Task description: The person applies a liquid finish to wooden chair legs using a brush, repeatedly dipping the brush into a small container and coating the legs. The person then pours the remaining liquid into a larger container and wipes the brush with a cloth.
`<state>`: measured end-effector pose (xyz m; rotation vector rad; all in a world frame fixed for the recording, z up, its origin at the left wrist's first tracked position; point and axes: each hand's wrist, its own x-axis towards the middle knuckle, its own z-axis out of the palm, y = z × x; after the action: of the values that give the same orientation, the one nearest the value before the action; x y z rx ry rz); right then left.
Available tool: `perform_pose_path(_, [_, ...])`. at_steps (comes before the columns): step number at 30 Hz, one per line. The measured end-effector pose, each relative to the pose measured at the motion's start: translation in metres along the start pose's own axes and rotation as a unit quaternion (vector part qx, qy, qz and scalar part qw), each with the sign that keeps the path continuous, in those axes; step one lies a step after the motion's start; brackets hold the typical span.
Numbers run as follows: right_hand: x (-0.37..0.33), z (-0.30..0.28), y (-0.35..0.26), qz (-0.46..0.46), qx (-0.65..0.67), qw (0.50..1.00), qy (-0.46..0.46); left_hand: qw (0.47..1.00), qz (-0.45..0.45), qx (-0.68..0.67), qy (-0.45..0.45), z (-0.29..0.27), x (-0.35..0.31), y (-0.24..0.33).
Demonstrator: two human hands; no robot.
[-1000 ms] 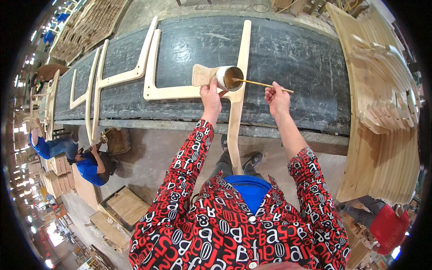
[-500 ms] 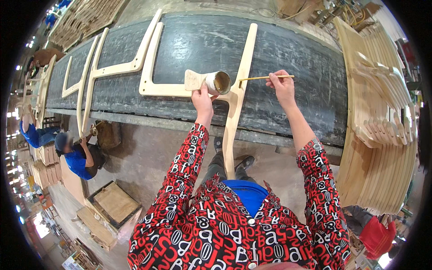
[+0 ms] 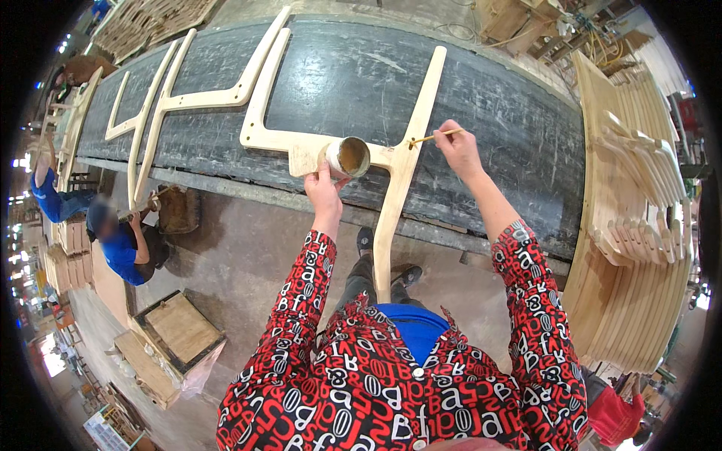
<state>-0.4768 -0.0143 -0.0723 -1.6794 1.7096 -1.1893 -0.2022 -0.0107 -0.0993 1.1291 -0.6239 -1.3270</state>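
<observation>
My left hand (image 3: 324, 186) grips a small round cup (image 3: 349, 156) of brownish liquid, held over a pale curved wooden frame piece (image 3: 402, 161) that lies on a long dark bench (image 3: 361, 83). In my right hand (image 3: 457, 147) is a thin stick-like brush (image 3: 430, 137), its tip touching the frame's upright rail just right of the cup. The lower end of the wooden rail hangs over the bench's front edge toward my legs.
More pale wooden frames (image 3: 188, 98) lie along the bench to the left. A tall stack of curved wooden parts (image 3: 632, 225) stands at right. A person in blue (image 3: 120, 244) crouches on the floor at left beside a wooden crate (image 3: 173, 331).
My right hand has brought the brush from the cup's rim across to the upright rail. The view has shifted slightly; the cup stays in my left hand.
</observation>
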Motion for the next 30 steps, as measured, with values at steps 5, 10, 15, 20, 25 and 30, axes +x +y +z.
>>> perform_pose_path(5, [0.008, 0.012, -0.018, -0.032, -0.088, 0.99, -0.109, 1.0, 0.011, -0.006, 0.01, -0.015, -0.004, 0.0])
perform_pose_path(10, [0.019, 0.013, -0.024, -0.047, -0.102, 0.991, -0.073, 1.0, 0.007, -0.008, 0.024, -0.031, -0.004, -0.004])
perform_pose_path(15, [0.022, 0.01, -0.029, 0.024, -0.194, 0.97, -0.144, 0.999, -0.009, -0.009, 0.037, -0.052, -0.008, -0.001])
perform_pose_path(20, [0.039, -0.006, -0.017, -0.005, -0.131, 0.982, -0.137, 1.0, -0.01, -0.007, 0.024, -0.041, -0.007, 0.001])
perform_pose_path(25, [0.041, -0.026, -0.002, 0.024, -0.044, 0.978, -0.204, 0.998, 0.011, 0.003, 0.06, -0.05, -0.014, 0.002])
perform_pose_path(30, [0.044, -0.034, 0.012, -0.097, -0.016, 0.967, -0.236, 0.994, 0.023, 0.028, 0.101, -0.057, -0.027, 0.006])
